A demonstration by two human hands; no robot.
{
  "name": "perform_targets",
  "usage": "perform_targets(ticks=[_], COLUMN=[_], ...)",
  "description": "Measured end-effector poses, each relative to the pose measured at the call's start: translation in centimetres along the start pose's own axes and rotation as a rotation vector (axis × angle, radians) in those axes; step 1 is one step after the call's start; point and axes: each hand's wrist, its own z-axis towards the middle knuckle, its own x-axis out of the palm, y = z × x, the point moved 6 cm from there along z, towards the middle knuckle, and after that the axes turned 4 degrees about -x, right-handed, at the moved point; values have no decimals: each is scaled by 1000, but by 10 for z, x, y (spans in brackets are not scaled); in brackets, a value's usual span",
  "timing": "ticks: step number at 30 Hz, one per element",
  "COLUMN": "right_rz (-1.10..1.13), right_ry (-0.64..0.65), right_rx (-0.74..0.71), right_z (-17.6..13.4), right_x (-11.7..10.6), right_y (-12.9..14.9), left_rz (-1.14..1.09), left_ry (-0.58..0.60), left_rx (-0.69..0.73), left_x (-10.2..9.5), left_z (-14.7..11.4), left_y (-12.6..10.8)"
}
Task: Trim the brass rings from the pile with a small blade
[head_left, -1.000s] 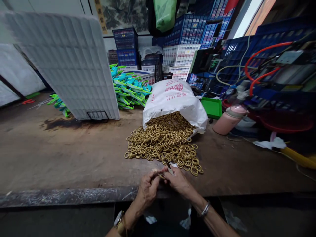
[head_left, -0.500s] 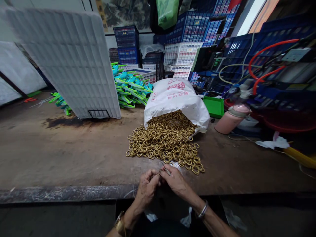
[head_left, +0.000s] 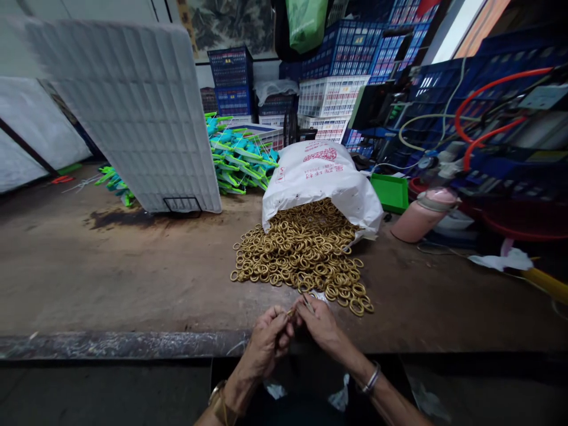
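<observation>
My left hand (head_left: 267, 338) is closed, pinching a brass-coloured ring (head_left: 290, 313) between thumb and fingertips just past the table's front edge. Close beside it, my right hand (head_left: 323, 324) is closed around a thin, pointed metal tool (head_left: 307, 303); its exact kind is too small to make out. The fingertips of both hands meet at the ring. Just beyond them a heap of brass-coloured rings (head_left: 297, 254) spreads over the table. The heap spills from the open mouth of a white sack (head_left: 319, 171) with red print, lying on its side.
On the brown table (head_left: 133, 284), a tall whitish ribbed panel (head_left: 133, 118) stands at the left. Green and blue plastic pieces (head_left: 242, 157) are piled behind it. Right of the sack are a green tray (head_left: 390, 192) and a pink bottle (head_left: 423, 216). Stacked crates (head_left: 331, 97) fill the back.
The ring now shows between my left fingertips, where it was hidden before. My left hand has turned slightly and its fingers have shifted. The whole view has moved a little to the left.
</observation>
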Motion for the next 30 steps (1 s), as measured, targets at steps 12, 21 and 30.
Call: perform_targets(ticks=[12,21,30], right_rz=[-579,-802,-888], right_ry=[110,-201,-228], right_rx=[-153,22,40], right_z=[-12,1,9], right_x=[11,-30,-33], right_y=[3,-26,-31], left_rz=[206,13,-205], left_ry=[-124,-61,-45], left_rx=[106,-4,-72], left_x=[-7,5,-5], left_z=[-2,-12,0], left_y=[-4,-8,5])
